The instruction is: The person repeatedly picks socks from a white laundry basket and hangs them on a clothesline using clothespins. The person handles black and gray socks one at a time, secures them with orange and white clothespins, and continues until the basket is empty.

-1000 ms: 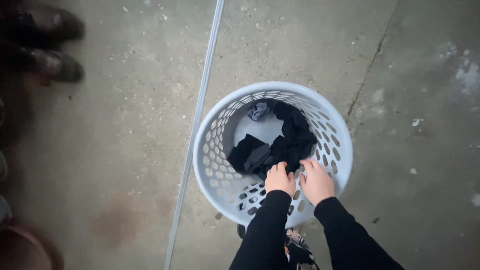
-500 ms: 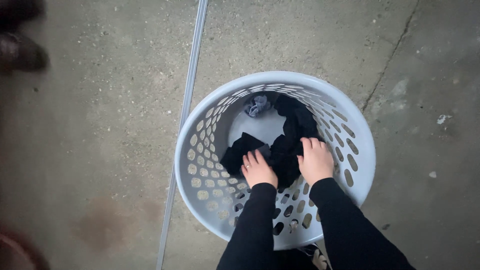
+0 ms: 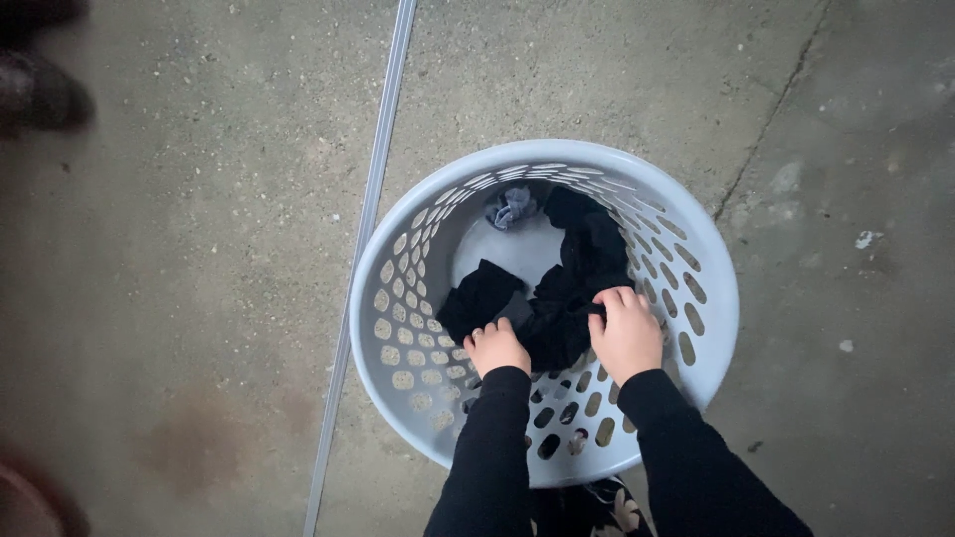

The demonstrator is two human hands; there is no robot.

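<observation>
Black clothing [image 3: 567, 298] lies bunched at the bottom of a pale perforated plastic laundry basket [image 3: 398, 298] on concrete, both hands curled into it: left hand [image 3: 495, 346] and right hand [image 3: 627, 331], fingers closed on the fabric. Loose folds could snag a wall hole, tipping the light basket, and the small grey sock [image 3: 510, 207] nearby risks being overlooked.

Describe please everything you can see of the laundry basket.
The laundry basket is round, pale grey-blue plastic, its wall pierced with rows of oval holes under a smooth rim. It stands upright on the concrete floor beside a thin metal rail. Dark clothes lie inside; the left hand and right hand grip them.
</observation>
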